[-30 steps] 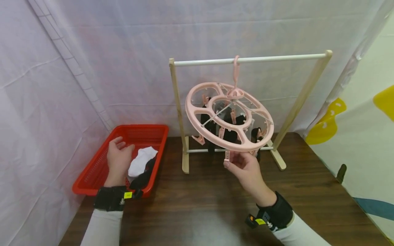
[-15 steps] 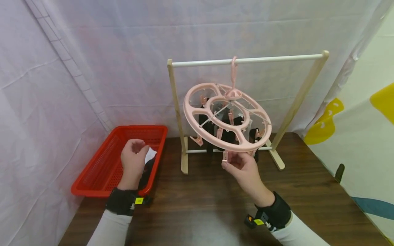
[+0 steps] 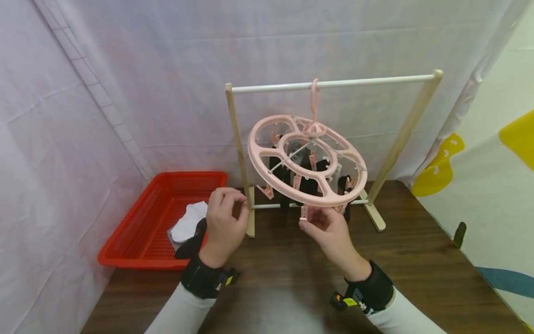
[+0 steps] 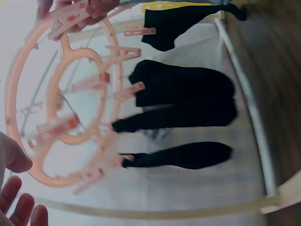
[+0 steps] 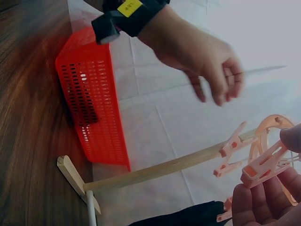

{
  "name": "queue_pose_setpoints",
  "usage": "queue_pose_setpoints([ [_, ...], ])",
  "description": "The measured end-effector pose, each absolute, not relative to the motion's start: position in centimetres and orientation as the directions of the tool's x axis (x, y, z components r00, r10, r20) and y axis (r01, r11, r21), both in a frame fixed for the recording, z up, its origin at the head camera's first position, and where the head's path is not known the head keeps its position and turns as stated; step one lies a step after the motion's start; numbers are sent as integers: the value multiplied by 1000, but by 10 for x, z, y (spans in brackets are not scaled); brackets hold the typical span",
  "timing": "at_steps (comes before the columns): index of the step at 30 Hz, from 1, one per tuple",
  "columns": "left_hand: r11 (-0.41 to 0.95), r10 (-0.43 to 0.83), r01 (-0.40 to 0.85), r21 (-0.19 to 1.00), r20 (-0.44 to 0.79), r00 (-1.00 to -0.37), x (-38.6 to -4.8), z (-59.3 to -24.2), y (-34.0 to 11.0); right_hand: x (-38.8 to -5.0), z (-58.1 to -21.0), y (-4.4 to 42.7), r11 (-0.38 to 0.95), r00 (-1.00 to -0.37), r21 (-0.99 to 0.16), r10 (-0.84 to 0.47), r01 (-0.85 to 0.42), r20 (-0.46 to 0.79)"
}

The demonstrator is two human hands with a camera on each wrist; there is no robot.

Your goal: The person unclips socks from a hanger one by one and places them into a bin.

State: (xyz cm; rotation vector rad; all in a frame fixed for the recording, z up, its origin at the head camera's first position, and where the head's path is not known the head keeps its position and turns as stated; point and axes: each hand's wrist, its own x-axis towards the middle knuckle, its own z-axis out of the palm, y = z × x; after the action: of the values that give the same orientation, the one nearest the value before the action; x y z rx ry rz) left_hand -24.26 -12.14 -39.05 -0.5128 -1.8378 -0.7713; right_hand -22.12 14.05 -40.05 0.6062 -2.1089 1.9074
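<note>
A round pink clip hanger (image 3: 327, 200) hangs by its hook, its ring tilted down toward me. My right hand (image 3: 333, 236) grips a pink clothespin (image 5: 265, 165) at the ring's near edge, between thumb and fingers. Nothing is held in my left hand (image 3: 225, 227), which hovers between the basket and the hanger with fingers loosely bent. Black socks (image 4: 183, 87) dangle from clips behind the ring, partly hidden by it in the head view. In the red basket (image 3: 137, 265) lie a white sock (image 3: 189, 222) and a dark cloth item (image 3: 189, 246).
The hanger's hook sits on the white rod (image 3: 375, 81) of a wooden stand (image 3: 238, 139). Its feet rest on the dark brown table (image 3: 283, 287). White sheeting (image 3: 167, 69) closes off the back and left. More pink clips surround the ring.
My left hand has moved right, out from over the basket toward the hanger, uncovering the white sock again. The right hand has kept its grip at the ring's near edge.
</note>
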Motion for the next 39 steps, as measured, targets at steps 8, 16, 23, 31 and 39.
queue_pose_setpoints([
  [8, 739, 122, 673, 5, 982, -141, -240, -369, -85, -221, -402, 138, 54, -888, -893, -147, -447, 435],
  [16, 739, 184, 664, -109, 982, -44, -242, -347, -58, -221, -401, 139, 44, -884, -891, -153, -452, 441],
  [23, 723, 242, 679, -127, 967, -77, -245, -342, -47, -220, -400, 139, 53, -880, -884, -141, -465, 454],
  [31, 725, 227, 681, -104, 969, -93, -246, -346, -48, -218, -399, 138, 113, -865, -859, -115, -500, 488],
  [39, 716, 227, 692, -91, 968, -108, -245, -349, -47, -219, -403, 140, 366, -740, -677, -50, -639, 671],
])
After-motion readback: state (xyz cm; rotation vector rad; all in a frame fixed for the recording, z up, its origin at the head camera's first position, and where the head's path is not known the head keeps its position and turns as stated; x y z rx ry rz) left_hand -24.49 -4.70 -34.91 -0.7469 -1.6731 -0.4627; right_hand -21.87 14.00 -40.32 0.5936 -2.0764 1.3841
